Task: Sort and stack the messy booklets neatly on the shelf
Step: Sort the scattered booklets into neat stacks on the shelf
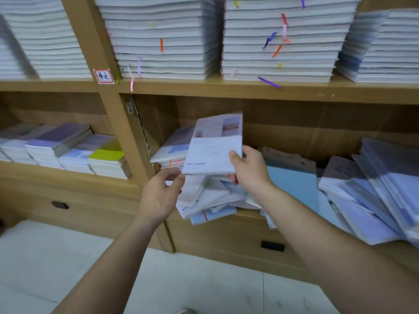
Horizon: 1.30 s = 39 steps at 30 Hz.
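Head view: the shelf [226, 89] is light wood-grain board, divided by an upright into compartments.

- **Right hand** [248, 172]: thumb on top and fingers underneath, clamped on the right edge of the held booklets [213, 152]. These are thin, flat and rectangular with pale glossy covers, raised above the lower compartment. Motion blur makes their count and print unreadable.
- **Left hand** [161, 193]: fingers loosely curled with nothing between them. The index tip is just beside the lower-left corner of the held booklets.
- **Loose pile** [204, 198]: white and pale-blue booklets fanned at mixed angles directly below both hands. Several overhang the front edge of the shelf. The right hand hides the pile's upper part.
- **Small stack** [172, 148]: lies flat against the upright, partly covered by the held booklets.
- **Leaning booklets** [374, 189]: slumped to the left at the right end of the compartment and cut off by the frame edge. A pale-blue sheet [292, 184] lies between them and the pile.
- **Upper stacks** [163, 37]: tall, square-edged blocks of white page edges with coloured ribbon tabs. Their tops are out of frame.
- **Left compartment**: holds low stacks [68, 148], one with a yellow-green cover [106, 152].
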Tool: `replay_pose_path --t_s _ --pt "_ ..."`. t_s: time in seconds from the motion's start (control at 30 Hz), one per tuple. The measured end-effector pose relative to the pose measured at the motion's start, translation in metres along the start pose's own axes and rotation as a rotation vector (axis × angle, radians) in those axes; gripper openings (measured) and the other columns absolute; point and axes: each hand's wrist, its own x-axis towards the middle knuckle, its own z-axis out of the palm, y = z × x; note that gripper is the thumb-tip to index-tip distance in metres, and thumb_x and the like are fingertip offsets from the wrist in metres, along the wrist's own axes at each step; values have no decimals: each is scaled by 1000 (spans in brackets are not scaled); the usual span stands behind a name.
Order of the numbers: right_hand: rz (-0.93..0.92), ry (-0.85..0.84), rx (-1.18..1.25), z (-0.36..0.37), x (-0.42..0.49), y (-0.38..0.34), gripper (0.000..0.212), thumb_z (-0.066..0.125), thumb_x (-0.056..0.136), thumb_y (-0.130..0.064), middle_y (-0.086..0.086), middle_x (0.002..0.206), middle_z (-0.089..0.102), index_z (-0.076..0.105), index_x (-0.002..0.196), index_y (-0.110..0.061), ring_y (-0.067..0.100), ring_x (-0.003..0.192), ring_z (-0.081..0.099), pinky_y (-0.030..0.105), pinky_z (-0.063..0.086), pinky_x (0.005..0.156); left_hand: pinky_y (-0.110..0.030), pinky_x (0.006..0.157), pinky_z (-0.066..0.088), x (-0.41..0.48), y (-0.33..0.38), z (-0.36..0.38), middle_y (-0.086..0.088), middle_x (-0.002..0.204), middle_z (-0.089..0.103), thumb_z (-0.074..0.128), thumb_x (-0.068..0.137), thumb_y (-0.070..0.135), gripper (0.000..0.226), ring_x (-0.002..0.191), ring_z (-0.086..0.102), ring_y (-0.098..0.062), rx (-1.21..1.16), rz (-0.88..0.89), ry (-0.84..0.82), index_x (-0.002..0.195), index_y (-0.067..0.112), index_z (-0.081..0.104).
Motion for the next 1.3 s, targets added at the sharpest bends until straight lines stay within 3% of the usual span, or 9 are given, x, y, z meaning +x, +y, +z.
replay_pose_path --t_s 0.17,0.27,0.37,0.53,0.73,0.93,1.07,1.17,1.3 --pt "99 -39 23 62 54 -9 34 50 103 -32 11 79 68 57 115 -1 11 48 64 32 59 56 -37 79 54 10 -12 -12 9 101 69 60 82 43 39 84 72 -19 36 -60 -10 115 23 64" --pt "71 -169 -2 88 62 -11 50 59 98 -32 9 91 72 46 135 -1 24 83 72 46 60 81 -37 75 54 14 -14 -12 9 100 68 62 91 32 29 81 72 -19 22 -86 -20 117 20 63" --pt "-72 -205 -324 94 60 -10 60 58 97 -35 13 117 69 42 146 -5 33 113 62 46 51 97 -37 76 53 15 -13 -9 9 100 67 62 93 28 23 80 72 -17 30 -90 -28 115 20 63" --pt "-122 -125 -371 76 52 -11 35 58 98 -40 2 109 68 65 123 -16 20 101 62 39 52 90 -37 75 53 14 -11 3 10 100 67 62 93 29 20 80 72 -17 40 -84 -64 111 20 65" --pt "-142 -193 -666 -33 1 33 22 52 98 -44 -11 82 69 69 102 -31 12 76 64 37 55 68 -27 72 51 6 11 35 12 98 69 63 92 28 13 86 68 -12 139 66 -116 105 25 68" --pt "2 -29 -795 -187 -48 98 15 55 96 -31 -7 85 71 67 86 -30 13 78 65 42 56 71 -3 60 39 -26 57 102 23 95 65 61 94 26 11 76 61 9 277 276 -324 103 30 65" --pt "12 111 -828 -254 -69 111 13 58 94 -26 -7 92 72 71 94 -28 13 80 64 38 55 75 -5 64 39 -46 84 164 16 102 67 60 95 25 12 76 62 3 298 344 -459 104 26 67" --pt "-56 267 -852 -286 -74 109 18 59 92 -24 -5 99 68 72 105 -23 17 89 62 35 52 78 -21 80 46 -48 106 213 9 111 67 57 97 28 22 90 62 -9 367 419 -533 115 20 66" --pt "-44 332 -1060 -315 -64 116 38 60 92 -35 4 127 59 64 129 -23 32 118 50 42 43 93 -35 92 50 -37 124 279 -1 123 64 54 97 31 31 111 59 -22 515 484 -563 124 20 62"
